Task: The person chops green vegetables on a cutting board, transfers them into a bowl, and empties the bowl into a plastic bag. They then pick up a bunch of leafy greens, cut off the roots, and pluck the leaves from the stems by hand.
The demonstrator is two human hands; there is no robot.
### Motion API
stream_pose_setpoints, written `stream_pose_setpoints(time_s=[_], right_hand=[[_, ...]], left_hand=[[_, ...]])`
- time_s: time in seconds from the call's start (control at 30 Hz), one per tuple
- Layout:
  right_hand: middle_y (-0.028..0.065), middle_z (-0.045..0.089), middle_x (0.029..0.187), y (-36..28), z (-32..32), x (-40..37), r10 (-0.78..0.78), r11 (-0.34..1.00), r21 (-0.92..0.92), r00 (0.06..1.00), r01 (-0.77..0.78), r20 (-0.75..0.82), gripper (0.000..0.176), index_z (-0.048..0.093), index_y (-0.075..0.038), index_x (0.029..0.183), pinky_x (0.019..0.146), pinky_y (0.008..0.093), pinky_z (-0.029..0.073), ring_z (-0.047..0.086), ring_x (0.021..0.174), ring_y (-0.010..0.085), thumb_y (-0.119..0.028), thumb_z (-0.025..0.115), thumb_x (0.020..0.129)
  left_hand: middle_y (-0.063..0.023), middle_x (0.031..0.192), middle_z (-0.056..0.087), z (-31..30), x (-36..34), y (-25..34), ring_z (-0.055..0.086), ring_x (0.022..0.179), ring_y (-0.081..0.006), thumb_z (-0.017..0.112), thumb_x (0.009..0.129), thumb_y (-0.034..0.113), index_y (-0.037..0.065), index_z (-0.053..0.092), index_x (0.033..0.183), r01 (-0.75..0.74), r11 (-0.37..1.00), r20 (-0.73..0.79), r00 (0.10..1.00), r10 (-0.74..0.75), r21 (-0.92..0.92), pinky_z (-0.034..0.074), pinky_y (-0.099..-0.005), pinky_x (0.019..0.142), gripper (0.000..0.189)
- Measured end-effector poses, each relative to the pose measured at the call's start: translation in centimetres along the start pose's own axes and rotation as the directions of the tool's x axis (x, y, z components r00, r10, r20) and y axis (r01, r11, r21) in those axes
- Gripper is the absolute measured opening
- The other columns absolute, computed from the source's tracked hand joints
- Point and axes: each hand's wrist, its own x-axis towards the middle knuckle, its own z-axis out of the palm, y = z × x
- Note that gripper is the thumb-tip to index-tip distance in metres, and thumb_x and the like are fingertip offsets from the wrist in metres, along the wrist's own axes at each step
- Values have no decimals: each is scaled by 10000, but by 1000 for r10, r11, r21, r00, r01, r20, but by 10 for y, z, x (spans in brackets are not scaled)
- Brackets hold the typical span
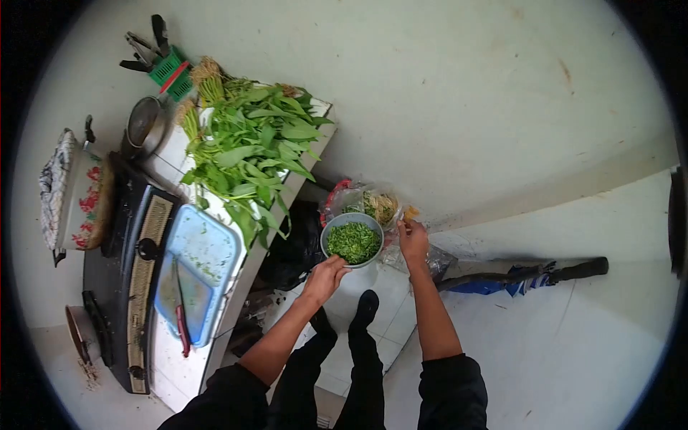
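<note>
My left hand (326, 279) grips the near rim of a round grey bowl (324, 240), which is full of finely chopped greens (353, 243). To the right of the bowl, my right hand (414, 242) is closed, fingertips pinched on a small yellow-brown scrap (410, 213) that could be a wilted leaf. Just beyond the bowl lies a clear plastic bag (383, 206) with green and pale plant trimmings in it, partly hidden by the bowl.
On the tiled counter (168, 373) lie leafy greens (251, 140) with roots, and a blue tray (228, 247) bearing a red-handled knife (181, 322). A stove (118, 294) with a flowered pot (86, 193) stands left. A folded umbrella (502, 279) leans right; a black bag (294, 240) sits below.
</note>
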Motion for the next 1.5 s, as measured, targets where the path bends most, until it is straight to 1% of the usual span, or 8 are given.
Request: stream_pose_setpoints(time_s=[0.37, 0.6, 0.97, 1.13, 1.17, 1.3, 1.4, 1.5], right_hand=[[153, 712, 914, 71, 76, 30, 133, 923, 338, 977, -183, 166, 256, 692, 5, 1025, 783, 343, 524, 689, 835, 235, -211, 671, 888], [65, 662, 995, 78, 61, 21, 245, 725, 620, 954, -300, 176, 182, 627, -7, 1104, 810, 286, 476, 593, 898, 134, -102, 565, 963], [38, 641, 927, 93, 44, 11, 322, 718, 604, 934, -347, 154, 194, 645, -23, 1076, 762, 297, 464, 560, 836, 137, -170, 618, 954], [-4, 616, 965, 79, 40, 8, 375, 496, 703, 856, -510, 357, 222, 647, -80, 1119, 795, 291, 424, 532, 888, 107, -225, 615, 954], [-22, 607, 988, 71, 33, 8, 385, 419, 701, 812, -578, 439, 236, 644, -98, 1138, 817, 291, 408, 519, 913, 97, -240, 617, 951], [25, 601, 776, 42, 23, 9, 306, 297, 776, 825, -557, 475, 274, 614, -27, 1154, 689, 302, 455, 556, 692, 127, -231, 582, 975], [19, 584, 754, 42, 31, 9, 291, 333, 764, 831, -553, 474, 284, 600, -19, 1170, 686, 302, 458, 554, 666, 133, -225, 582, 976], [2, 573, 843, 40, 33, 6, 301, 337, 743, 814, -578, 496, 276, 602, -53, 1183, 737, 303, 434, 536, 755, 120, -230, 587, 971]], left_hand=[[-187, 897, 565, 26, 63, -21, 577, 869, -432, 651, 890, 107, -4, 590, 939, -108, 994, 1, 994, 108, -16, 470, -474, 719, 135], [-179, 885, 600, 61, 103, -18, 633, 803, -363, 670, 887, 89, -28, 621, 978, -143, 975, 35, 988, 150, -169, 522, -396, 705, 157], [-170, 870, 610, 102, 125, -64, 642, 765, -290, 687, 888, 154, -26, 615, 980, 89, 977, 189, 981, -52, -191, 495, -380, 669, 215], [-233, 1037, 642, 85, 134, -78, 640, 951, -407, 684, 885, 157, -33, 624, 1019, 75, 997, 160, 984, -79, 27, 491, -451, 798, 240], [-267, 1089, 631, 79, 138, -77, 605, 1046, -441, 688, 883, 170, -38, 628, 1057, 220, 973, 235, 944, -231, 71, 481, -463, 863, 277], [-253, 928, 669, 79, 147, -92, 654, 910, -400, 696, 890, 224, -44, 628, 1063, 297, 950, 116, 944, -308, 99, 492, -451, 807, 326], [-150, 784, 656, 85, 152, -105, 623, 705, -245, 683, 918, 261, -14, 640, 1024, 306, 948, 77, 951, -300, -90, 493, -384, 689, 298], [-81, 718, 620, 99, 159, -107, 586, 620, -179, 640, 950, 260, 18, 619, 894, 592, 550, 286, 789, -543, -589, 480, -340, 588, 249]])
